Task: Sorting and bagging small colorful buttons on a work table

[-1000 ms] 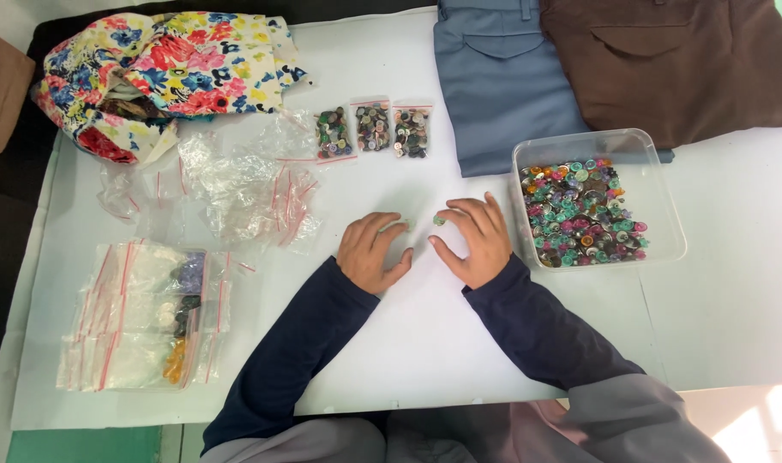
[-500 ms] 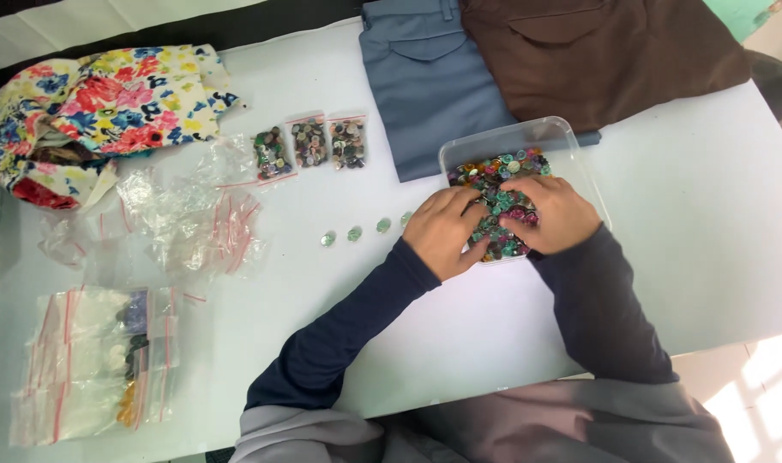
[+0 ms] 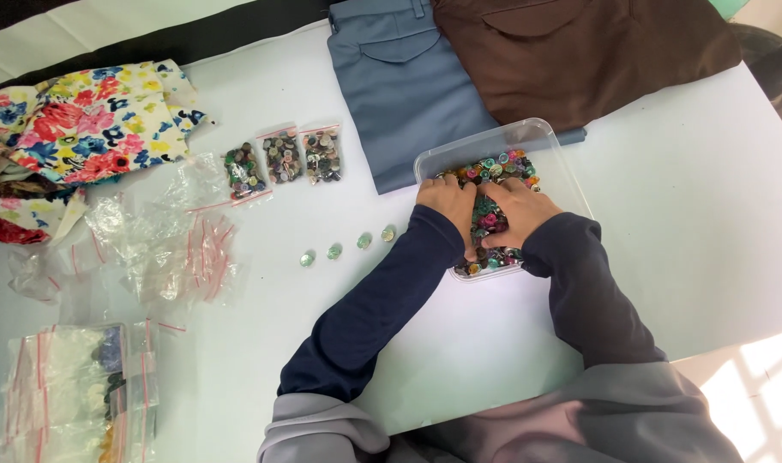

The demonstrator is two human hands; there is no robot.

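Buttons fill the tray under both hands; left hand and right hand lie palm-down, fingers curled into the heap, and I cannot tell if either grips one. Four buttons sit left of them. Hasty raking could flick buttons out or shove the light tray

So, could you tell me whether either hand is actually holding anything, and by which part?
It cannot be told: both the left hand and right hand rest in the clear plastic tray of colourful buttons.

White table; sunlight patch at its lower right corner.
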